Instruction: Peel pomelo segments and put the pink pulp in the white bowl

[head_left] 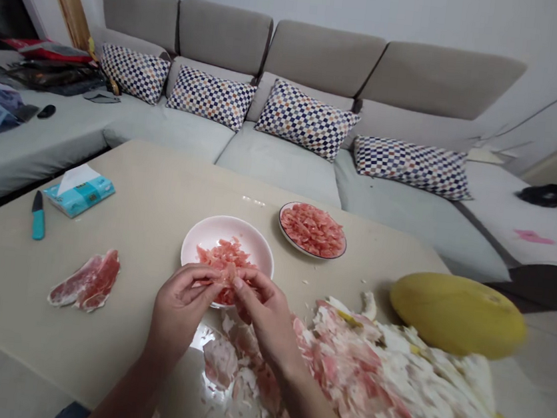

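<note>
The person's left hand (177, 311) and right hand (269, 312) met over the near side of a round, pale pink bowl (200, 232), their fingers (198, 271) pinching a small piece of translucent pink fruit flesh (228, 274) between them. The piece was held above a loose heap of pink pulp bits (227, 253) inside the bowl. Just beyond the bowl to the right, a white plate with a thin dark rim (299, 246) carried a fuller mound of similar pink pulp (314, 228). All of this stood on a glossy beige table (145, 227). Beneath and to the right of the right forearm spread a large pile of white and pinkish peel and membrane scraps (390, 376), and a big, whole yellow-green fruit (458, 313) lay just behind it. On the left, well apart from the bowl, lay pinkish-red fruit segments with whitish skin (89, 281), a small knife with a turquoise handle (38, 222) and a blue tissue packet (81, 194). A grey sofa with checkered cushions (211, 97) stood beyond.
</note>
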The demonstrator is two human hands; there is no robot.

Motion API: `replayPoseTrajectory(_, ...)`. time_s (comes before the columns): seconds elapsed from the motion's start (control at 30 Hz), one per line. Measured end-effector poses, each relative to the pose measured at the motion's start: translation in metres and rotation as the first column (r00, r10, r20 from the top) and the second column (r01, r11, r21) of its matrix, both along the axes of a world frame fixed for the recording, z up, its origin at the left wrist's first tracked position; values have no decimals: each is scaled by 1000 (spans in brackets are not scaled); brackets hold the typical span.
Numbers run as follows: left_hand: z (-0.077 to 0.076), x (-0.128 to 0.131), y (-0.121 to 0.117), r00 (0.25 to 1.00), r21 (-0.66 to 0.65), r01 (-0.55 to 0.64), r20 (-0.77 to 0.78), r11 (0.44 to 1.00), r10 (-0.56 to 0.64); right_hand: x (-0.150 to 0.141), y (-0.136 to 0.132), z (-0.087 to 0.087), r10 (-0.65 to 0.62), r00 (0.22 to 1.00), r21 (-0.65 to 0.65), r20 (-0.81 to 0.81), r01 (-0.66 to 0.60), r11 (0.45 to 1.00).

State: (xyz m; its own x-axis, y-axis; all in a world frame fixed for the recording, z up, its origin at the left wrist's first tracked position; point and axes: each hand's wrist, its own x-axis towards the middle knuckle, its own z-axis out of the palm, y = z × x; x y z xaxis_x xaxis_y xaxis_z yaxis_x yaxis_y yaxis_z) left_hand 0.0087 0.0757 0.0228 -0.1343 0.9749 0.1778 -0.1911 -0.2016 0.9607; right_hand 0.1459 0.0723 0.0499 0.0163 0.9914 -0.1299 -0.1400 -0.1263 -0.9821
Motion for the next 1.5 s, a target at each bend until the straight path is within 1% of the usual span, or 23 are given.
replayPoseTrajectory(0.1,-1,3,0,1000,20,-21,6,1000,21,-3,2,-5,15,991,15,-136,-13,1000)
replayPoseTrajectory(0.17,0,4,0,999,24,-45,24,999,45,-5,3,-8,35,965,25,-261,-30,999)
replayPoseTrajectory(0.27,4,3,1,992,-37,-109,54,993,111,-2,6,-11,16,907,27,-421,-5,1000)
replayPoseTrajectory(0.33,5,0,4,990,-80,-130,50,988,135,1,8,-11,9,889,42,-458,12,999)
replayPoseTrajectory(0.4,3,-2,7,996,-70,-85,1,994,85,4,10,-11,28,900,62,-435,-1,998)
replayPoseTrajectory(0.5,-1,-3,12,987,-10,45,-152,999,-46,5,9,-11,63,937,81,-343,-38,996)
replayPoseTrajectory(0.57,-1,-2,14,966,18,90,-246,996,-83,4,6,-11,66,963,86,-262,-44,995)
replayPoseTrajectory(0.6,1,-1,13,960,23,102,-264,995,-92,3,5,-11,58,976,87,-212,-40,995)
replayPoseTrajectory(0.67,4,0,12,969,-6,119,-218,993,-117,3,3,-11,36,996,108,-87,-27,994)
replayPoseTrajectory(0.73,7,1,10,982,-79,152,-97,985,-159,3,1,-11,25,999,145,33,-30,989)
replayPoseTrajectory(0.8,9,1,8,983,-146,186,23,972,-184,3,0,-10,27,995,173,95,-44,984)
replayPoseTrajectory(0.87,10,1,8,978,-176,197,103,965,-181,2,0,-11,35,995,178,94,-52,983)
replayPoseTrajectory(0.97,12,2,6,973,-210,188,175,959,-153,0,0,-13,56,998,175,36,-61,983)
replayPoseTrajectory(1.03,13,3,6,968,-235,190,208,953,-142,-2,1,-16,66,998,181,-24,-61,982)
replayPoseTrajectory(1.13,14,4,5,964,-250,176,240,952,-115,-2,3,-19,57,986,165,-159,-30,986)
replayPoseTrajectory(1.2,14,3,5,967,-251,144,243,957,-82,1,6,-19,35,968,138,-247,-1,990)
replayPoseTrajectory(1.27,13,2,6,970,-250,115,238,961,-54,4,9,-17,23,956,115,-291,12,993)
replayPoseTrajectory(1.4,11,0,10,974,-247,121,216,962,-67,7,10,-13,68,957,96,-281,-42,994)
replayPoseTrajectory(1.5,11,-2,10,985,-218,125,144,968,-95,6,8,-13,106,963,87,-250,-86,992)
